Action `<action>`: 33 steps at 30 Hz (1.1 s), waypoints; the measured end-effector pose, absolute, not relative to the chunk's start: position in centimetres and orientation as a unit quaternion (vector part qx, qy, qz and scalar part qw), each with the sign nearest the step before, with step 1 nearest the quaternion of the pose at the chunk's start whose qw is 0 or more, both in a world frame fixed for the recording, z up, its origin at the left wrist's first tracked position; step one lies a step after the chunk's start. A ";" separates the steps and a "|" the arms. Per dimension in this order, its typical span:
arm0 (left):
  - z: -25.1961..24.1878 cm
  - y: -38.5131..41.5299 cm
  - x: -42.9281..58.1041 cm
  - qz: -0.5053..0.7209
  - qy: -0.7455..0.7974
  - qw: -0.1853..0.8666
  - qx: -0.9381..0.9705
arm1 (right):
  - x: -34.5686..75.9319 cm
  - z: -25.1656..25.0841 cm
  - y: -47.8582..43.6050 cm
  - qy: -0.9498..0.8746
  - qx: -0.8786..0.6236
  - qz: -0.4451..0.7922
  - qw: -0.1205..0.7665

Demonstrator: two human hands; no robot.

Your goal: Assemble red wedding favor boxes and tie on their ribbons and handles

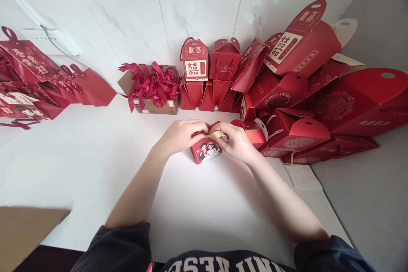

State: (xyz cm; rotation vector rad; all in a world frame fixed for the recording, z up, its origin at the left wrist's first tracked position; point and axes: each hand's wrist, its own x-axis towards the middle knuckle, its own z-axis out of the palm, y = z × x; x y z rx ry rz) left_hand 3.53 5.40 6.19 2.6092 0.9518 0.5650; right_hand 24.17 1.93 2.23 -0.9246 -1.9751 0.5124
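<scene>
A small red gift box (208,151) with a cartoon bride and groom on its front stands on the white table (127,204), slightly turned. My left hand (183,136) is closed at the box's top left edge, its fingertips pressed to the top. Between the fingers of my right hand (235,141) runs a gold ribbon (216,134), which lies across the top of the box. The far side of the box top is hidden behind my fingers.
A cardboard box (156,108) of dark pink ribbons (153,83) stands against the tiled wall. Red gift boxes (219,61) are stacked behind and to the right; more red boxes (92,87) sit at the left. A cardboard piece (28,229) juts in at the lower left.
</scene>
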 end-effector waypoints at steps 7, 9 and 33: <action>6.2 5.4 3.5 0.154 0.331 0.135 0.921 | 24.3 2.5 2.0 -0.787 -0.364 0.246 0.433; 6.3 5.4 3.5 0.149 0.333 0.128 0.922 | 24.3 2.5 2.0 -0.784 -0.360 0.264 0.431; 6.6 4.8 3.7 0.163 0.416 0.201 0.872 | 24.1 2.0 2.1 -0.802 -0.377 0.186 0.424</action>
